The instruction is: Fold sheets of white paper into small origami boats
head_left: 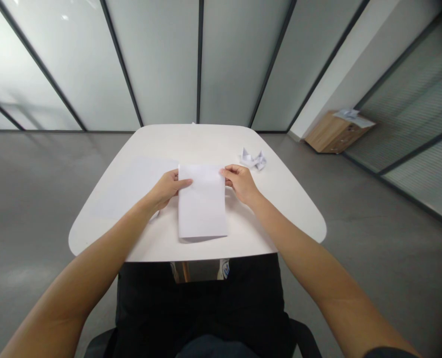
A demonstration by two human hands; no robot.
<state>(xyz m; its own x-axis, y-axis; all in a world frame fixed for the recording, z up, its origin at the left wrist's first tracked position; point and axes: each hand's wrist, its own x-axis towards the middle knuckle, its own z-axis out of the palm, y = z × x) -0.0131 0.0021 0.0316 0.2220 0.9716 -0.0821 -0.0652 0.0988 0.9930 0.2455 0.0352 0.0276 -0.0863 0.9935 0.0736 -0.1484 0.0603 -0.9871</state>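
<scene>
Currently, the left hand and right hand stand apart, gripping opposite edges of a folded white paper sheet on the table; a folded paper figure lies just beyond the right hand.

place: office | frosted glass partitions | white table | low wooden drawer cabinet

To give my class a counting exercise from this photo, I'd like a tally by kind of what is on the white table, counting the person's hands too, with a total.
Folded paper sheet: 1
Folded paper shape: 1
Hands, left hand and right hand: 2
Total: 4
</scene>
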